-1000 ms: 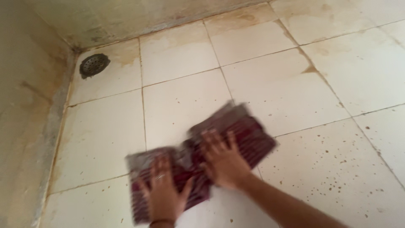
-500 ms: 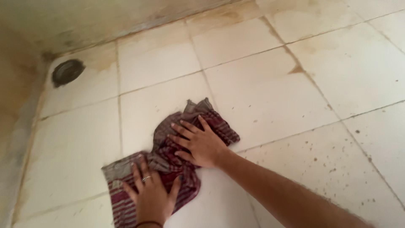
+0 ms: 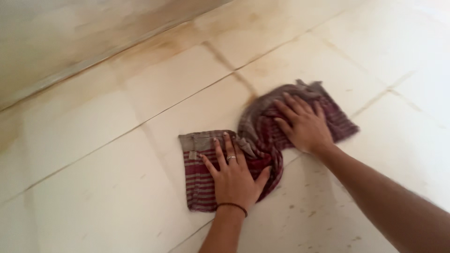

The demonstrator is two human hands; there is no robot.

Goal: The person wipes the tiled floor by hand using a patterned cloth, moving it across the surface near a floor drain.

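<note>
Maroon-striped cloth point(image 3: 262, 140) is lying soft and limp mid-floor point(image 3: 93, 187); left hand point(image 3: 234, 175) and right hand point(image 3: 304, 124) are pressing it flat, fingers spread wide.

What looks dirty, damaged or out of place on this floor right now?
Brown staining runs along the grout lines and the floor tiles beside the wall, and dark specks dot the tile near the left hand. The striped cloth lies bunched under both hands; the right hand presses its far end. Nothing looks broken.

Two hands point(image 3: 262, 152), one striped cloth point(image 3: 262, 140)
</note>
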